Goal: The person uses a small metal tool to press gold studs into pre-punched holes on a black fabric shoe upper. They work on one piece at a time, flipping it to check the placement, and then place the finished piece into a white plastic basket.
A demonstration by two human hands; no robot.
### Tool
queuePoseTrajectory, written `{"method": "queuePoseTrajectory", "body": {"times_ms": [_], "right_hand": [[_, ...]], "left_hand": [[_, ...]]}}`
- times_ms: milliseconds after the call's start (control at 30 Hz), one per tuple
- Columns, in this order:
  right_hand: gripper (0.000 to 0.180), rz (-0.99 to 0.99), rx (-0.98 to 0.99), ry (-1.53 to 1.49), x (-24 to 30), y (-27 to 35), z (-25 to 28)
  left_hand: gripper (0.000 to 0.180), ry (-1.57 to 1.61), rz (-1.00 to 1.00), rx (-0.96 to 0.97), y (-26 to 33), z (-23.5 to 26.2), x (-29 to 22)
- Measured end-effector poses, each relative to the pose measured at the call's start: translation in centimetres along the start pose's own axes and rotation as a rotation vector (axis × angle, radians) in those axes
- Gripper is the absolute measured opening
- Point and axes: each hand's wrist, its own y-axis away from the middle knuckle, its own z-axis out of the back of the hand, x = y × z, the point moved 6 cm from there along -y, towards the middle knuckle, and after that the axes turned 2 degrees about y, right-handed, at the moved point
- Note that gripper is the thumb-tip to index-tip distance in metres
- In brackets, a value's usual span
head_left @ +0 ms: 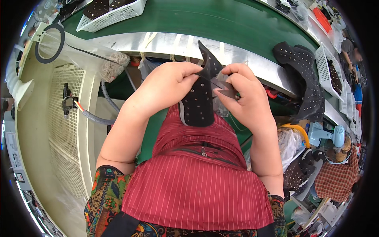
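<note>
A black shoe upper [197, 104] dotted with small shiny studs hangs in front of my apron, its pointed end sticking up. My left hand [169, 85] pinches it at its upper left edge between thumb and fingertips. Dark thread snips [227, 93] are in my right hand [244, 93], with the fingers curled round them. The blades are apart and their tips point left at the upper's edge, close to my left fingertips. Part of the snips is hidden inside my right hand.
Beyond my hands runs a green conveyor belt [197, 17] with a metal edge [252, 65]. More studded black pieces [302, 75] drape over it at the right, beside a white basket [324, 67]. Another white basket [114, 19] stands far left. A cream machine housing [31, 130] fills the left side.
</note>
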Motion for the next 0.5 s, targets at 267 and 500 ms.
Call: {"method": "queuePoseTrajectory", "body": {"times_ms": [267, 500], "right_hand": [[0.021, -0.280, 0.134, -0.449, -2.6, 1.3, -0.8], [0.030, -0.180, -0.086, -0.178, -1.2, 0.2, 1.3]], "left_hand": [[0.030, 0.283, -0.008, 0.103, 0.7, 0.3, 1.7], [0.030, 0.505, 0.042, 0.214, 1.3, -0.2, 1.4]]}}
